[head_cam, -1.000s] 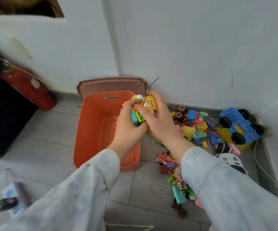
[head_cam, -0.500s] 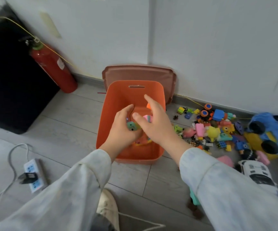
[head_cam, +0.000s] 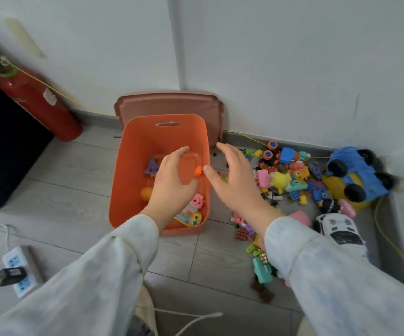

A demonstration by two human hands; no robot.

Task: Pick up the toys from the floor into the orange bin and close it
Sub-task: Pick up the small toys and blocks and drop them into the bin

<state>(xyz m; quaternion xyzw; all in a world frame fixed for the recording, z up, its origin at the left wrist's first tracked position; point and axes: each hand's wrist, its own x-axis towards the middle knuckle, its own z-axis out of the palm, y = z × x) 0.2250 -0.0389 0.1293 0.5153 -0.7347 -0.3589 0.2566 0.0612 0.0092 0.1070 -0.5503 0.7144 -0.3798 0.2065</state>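
Note:
The orange bin (head_cam: pixel 133 170) stands open on the floor with several small toys inside, among them a purple figure (head_cam: pixel 152 166) and a pink figure (head_cam: pixel 194 203). Its brownish lid (head_cam: pixel 169 105) leans against the wall behind it. My left hand (head_cam: pixel 171 183) hovers over the bin, fingers relaxed and empty. My right hand (head_cam: pixel 234 180) is spread just right of the bin's rim, also empty. A small orange piece (head_cam: pixel 198 171) is in the air between the hands. A pile of small toys (head_cam: pixel 290 175) lies on the floor to the right.
A blue and yellow toy truck (head_cam: pixel 356 175) and a white toy car (head_cam: pixel 339 229) sit in the right corner. A red fire extinguisher (head_cam: pixel 38 103) leans at the left wall beside a black cabinet (head_cam: pixel 2 141). A power strip (head_cam: pixel 19 270) lies at the lower left.
Both hands carried a handful of toys over the bin and opened; the toys dropped inside. The right hand has now drawn away to the right of the rim.

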